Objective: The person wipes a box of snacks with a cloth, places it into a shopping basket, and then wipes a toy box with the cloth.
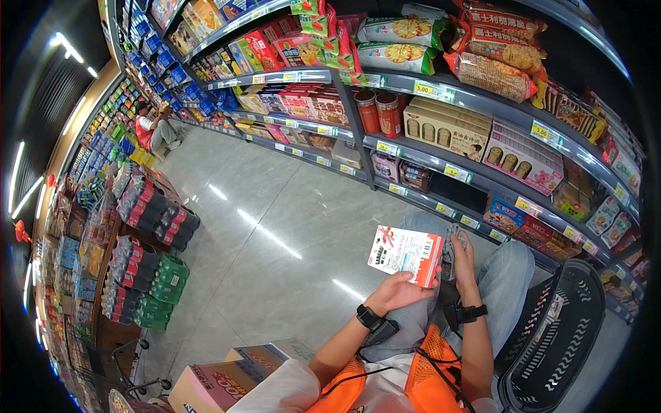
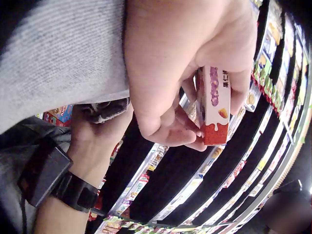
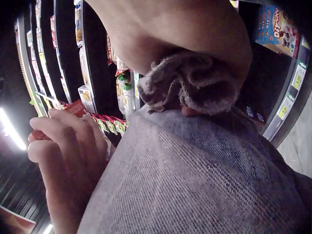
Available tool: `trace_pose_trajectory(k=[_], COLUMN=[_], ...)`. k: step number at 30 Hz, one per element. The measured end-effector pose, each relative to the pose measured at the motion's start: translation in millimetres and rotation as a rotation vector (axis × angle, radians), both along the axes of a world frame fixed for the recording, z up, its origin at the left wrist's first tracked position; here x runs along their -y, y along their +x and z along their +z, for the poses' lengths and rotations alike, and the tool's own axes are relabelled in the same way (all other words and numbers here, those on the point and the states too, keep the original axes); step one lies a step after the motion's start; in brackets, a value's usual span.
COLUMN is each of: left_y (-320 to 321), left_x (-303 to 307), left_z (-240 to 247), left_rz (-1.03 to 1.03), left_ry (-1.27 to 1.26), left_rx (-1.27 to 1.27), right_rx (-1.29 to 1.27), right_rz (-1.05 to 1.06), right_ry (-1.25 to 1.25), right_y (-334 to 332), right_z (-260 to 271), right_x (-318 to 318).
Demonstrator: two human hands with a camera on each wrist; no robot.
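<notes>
- Nearest, above the denim knees (image 1: 509, 279), the right grip (image 1: 467, 265) is curled round a bunched grey cloth (image 3: 209, 90), next to the box but apart from its printed face.
- The left grip (image 1: 399, 292) pinches the white-and-red box (image 1: 405, 249) by its lower end, thumb on one face, fingers behind; the box is held off the floor, a panel of small print and a barcode facing up.
- The step in hand seems to be handling this one box, cloth at the ready. The next move probably calls for a steady left pinch, light enough not to dent the card, with the cloth brought flat against a face if it is to be wiped.
- Beside the right knee stands a black basket (image 1: 584, 279).
- Beyond, shelving (image 1: 356, 127) carries packaged snacks.
- Farthest off, another person (image 1: 146, 131) sits low by the aisle's end.
</notes>
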State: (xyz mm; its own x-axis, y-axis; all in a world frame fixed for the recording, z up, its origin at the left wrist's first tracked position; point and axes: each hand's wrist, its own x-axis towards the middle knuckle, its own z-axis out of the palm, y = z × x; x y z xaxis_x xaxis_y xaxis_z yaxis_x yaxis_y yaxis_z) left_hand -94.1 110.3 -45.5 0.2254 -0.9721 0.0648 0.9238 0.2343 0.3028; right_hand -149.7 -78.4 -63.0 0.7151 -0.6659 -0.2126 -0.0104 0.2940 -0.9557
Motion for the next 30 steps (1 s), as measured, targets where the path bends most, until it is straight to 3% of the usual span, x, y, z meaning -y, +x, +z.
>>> trace_pose_trajectory(k=[11,15,17,20,30], left_y=[-1.3,-1.7,-2.0,-1.3,0.2], left_x=[-0.4,-0.8,-1.4,-2.1,-4.1], left_z=[0.7,3.3,2.9,-0.1,0.0], left_rz=[0.012,0.021,0.02,0.015,0.004], left_ry=[0.003,-0.003,-0.004,-0.006,0.015], left_rx=[0.02,0.037,0.036,0.037,0.047], right_rx=[-0.048,-0.073,-0.02,-0.005,0.001], right_rz=[-0.028,0.005,0.029,0.032,-0.003], right_ry=[0.005,0.059,0.031,0.022,0.02], right_y=[0.5,-2.7,0.7,1.3,0.9], right_z=[-2.8,22.1,-14.0,-24.0,-3.3], right_x=[-0.2,-5.5,6.0,9.2,1.2])
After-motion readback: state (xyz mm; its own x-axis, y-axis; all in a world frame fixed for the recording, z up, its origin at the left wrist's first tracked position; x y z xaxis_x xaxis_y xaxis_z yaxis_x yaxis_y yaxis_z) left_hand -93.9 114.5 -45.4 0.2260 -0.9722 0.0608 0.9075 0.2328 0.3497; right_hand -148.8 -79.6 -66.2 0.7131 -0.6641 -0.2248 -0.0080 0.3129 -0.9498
